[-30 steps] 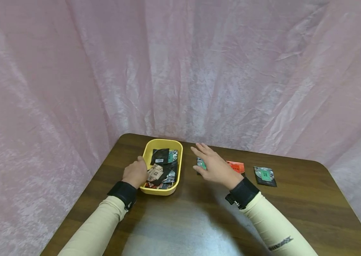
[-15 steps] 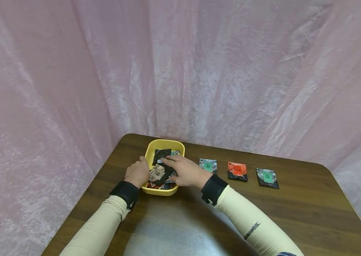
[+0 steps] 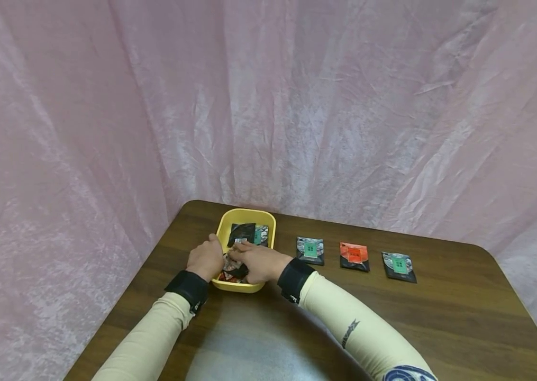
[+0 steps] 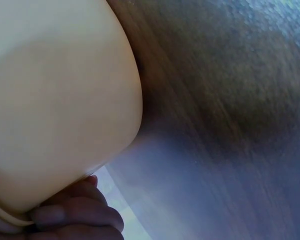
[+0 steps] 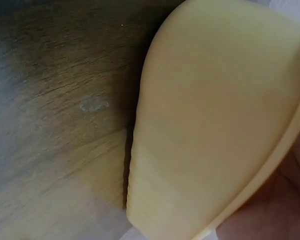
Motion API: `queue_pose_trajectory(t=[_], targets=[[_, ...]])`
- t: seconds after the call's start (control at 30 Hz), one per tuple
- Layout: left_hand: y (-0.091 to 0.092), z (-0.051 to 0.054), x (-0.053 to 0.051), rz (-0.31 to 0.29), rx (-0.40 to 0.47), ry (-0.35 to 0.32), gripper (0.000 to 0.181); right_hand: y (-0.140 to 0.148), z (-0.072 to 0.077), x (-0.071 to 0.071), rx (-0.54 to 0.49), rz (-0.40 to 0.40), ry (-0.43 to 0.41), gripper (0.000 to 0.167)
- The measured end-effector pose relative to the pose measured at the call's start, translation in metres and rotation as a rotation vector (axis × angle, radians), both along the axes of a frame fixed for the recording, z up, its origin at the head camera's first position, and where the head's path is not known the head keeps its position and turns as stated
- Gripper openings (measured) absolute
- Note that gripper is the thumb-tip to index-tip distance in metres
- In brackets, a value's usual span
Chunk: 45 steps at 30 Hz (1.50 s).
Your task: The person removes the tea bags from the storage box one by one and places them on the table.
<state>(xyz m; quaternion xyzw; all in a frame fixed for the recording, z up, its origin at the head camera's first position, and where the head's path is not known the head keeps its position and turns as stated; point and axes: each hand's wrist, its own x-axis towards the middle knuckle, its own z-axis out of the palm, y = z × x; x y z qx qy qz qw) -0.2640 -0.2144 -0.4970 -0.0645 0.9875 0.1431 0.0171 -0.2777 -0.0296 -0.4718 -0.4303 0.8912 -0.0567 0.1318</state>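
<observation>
Three packets lie flat in a row on the table (image 3: 468,296), right of the bin (image 3: 247,211), gaps between them: inner green packet (image 3: 310,250), red packet (image 3: 354,256), outer green packet (image 3: 399,266). More are loose in the bin, overlapping; the black packet (image 3: 242,232) sits at the far end, another green packet (image 3: 262,234) just beside it. The near ones are partly hidden.

Left hand (image 3: 205,259): grips the bin's left side; left wrist view has the fingers curled at the rim.

Right hand (image 3: 260,262): over the bin's right rim, fingertips down among the near packets. Tips hidden, so can't tell whether they pinch one or just touch.

Handling, my read: packets are light, thin, bendy, probably slick film. Contents unknown, so don't squeeze the middle hard. Best hold is an edge or corner between thumb and fingertip. Overlap makes a double pick likely; slide the top one off first. Bin looks like smooth, fairly stiff plastic, light enough to skid if bumped. Hold it by the rim, as the left hand does.
</observation>
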Motion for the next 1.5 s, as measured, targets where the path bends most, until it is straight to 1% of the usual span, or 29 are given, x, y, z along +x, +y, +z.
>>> queue_pose_trajectory(t=[0.1, 0.17, 0.37, 0.47, 0.63, 0.83, 1.03, 1.2, 1.33, 1.5], targets=[[0.0, -0.002, -0.001, 0.001, 0.004, 0.002, 0.027, -0.002, -0.003, -0.002, 0.018, -0.006, 0.011, 0.077], [0.0, -0.003, -0.001, 0.004, 0.003, 0.001, 0.028, -0.002, -0.005, -0.002, 0.015, -0.009, 0.016, 0.073], [0.0, -0.002, -0.001, 0.013, -0.009, 0.001, 0.034, -0.001, -0.01, -0.003, -0.045, 0.003, 0.059, 0.055], [0.0, -0.002, -0.002, 0.006, -0.01, -0.002, 0.032, 0.0, -0.013, -0.004, -0.083, 0.018, 0.076, 0.05], [0.0, -0.003, -0.002, -0.001, -0.008, -0.002, 0.029, 0.003, -0.015, -0.004, -0.13, 0.035, 0.087, 0.048], [-0.001, -0.004, -0.003, -0.004, -0.015, 0.011, 0.026, 0.005, -0.016, -0.005, -0.155, 0.041, 0.088, 0.047], [-0.001, -0.002, -0.002, 0.003, -0.014, 0.004, 0.027, 0.006, -0.016, -0.006, -0.203, 0.05, 0.094, 0.044], [0.0, -0.001, -0.002, 0.002, -0.016, -0.008, 0.032, 0.009, -0.014, -0.006, -0.243, 0.058, 0.065, 0.043], [0.0, 0.0, -0.001, -0.001, -0.018, -0.01, 0.038, 0.011, -0.01, -0.004, -0.268, 0.051, 0.018, 0.041], [0.0, 0.0, 0.0, -0.011, -0.02, 0.013, 0.037, 0.011, -0.009, -0.004, -0.299, 0.021, -0.023, 0.045]])
